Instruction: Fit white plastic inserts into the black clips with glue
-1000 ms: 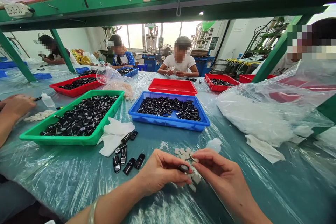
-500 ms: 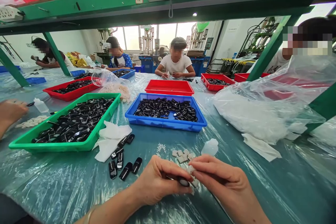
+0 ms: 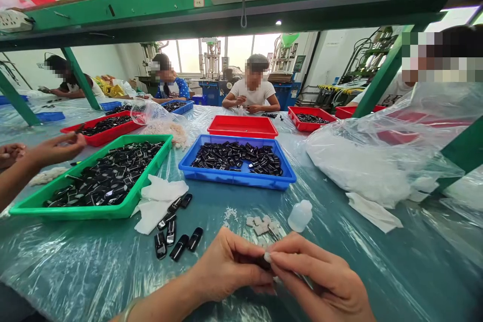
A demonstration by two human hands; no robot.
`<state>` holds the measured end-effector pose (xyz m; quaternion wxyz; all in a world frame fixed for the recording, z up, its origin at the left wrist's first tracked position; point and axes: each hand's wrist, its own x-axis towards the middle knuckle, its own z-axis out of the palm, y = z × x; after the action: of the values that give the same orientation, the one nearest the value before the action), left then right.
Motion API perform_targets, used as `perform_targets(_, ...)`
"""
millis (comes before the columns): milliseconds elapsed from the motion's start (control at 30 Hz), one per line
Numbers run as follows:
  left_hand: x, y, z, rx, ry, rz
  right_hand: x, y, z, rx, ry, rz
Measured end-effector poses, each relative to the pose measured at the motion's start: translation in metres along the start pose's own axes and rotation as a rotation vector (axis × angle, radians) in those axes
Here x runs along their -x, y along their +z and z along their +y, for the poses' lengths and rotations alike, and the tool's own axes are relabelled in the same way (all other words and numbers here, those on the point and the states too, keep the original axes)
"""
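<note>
My left hand is closed around a small glossy black piece, mostly hidden by the fingers. My right hand meets it, thumb and fingertips pinched at a tiny whitish bit against that piece. Thin metal tweezers stick out from between the right hand's fingers; the rest of them is covered. Just beyond lie small pale square pads and tiny white slivers. A translucent bottle stands behind the right hand. Left of my hands, several loose black pieces lie beside a white tissue.
A green tray and a blue tray hold many black pieces. An empty red tray sits behind. Plastic bags cover the right side. A co-worker's hand reaches in at left. A green shelf beam crosses overhead.
My right fingertips have closed in on the black piece, which is turned and more hidden now. At left, the co-worker's hand has moved up and right, over the green tray's edge.
</note>
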<state>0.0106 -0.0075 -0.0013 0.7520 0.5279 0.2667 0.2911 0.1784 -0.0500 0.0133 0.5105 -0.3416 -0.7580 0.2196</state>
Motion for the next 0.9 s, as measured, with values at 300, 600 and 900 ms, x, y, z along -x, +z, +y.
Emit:
perform_targets(300, 0.001, 0.0, 0.001, -0.107, -0.064, 0.049, 0.003, 0.003, 0.012, 0.176, -0.139, -0.034)
perform_targets(600, 0.0, -0.002, -0.004, -0.154, -0.081, 0.091, 0.006, 0.006, 0.014, 0.12, 0.11, -0.023)
perform_targets(900, 0.001, -0.001, 0.0, -0.166, -0.073, 0.112, 0.003, 0.013, 0.011, -0.047, 0.377, 0.01)
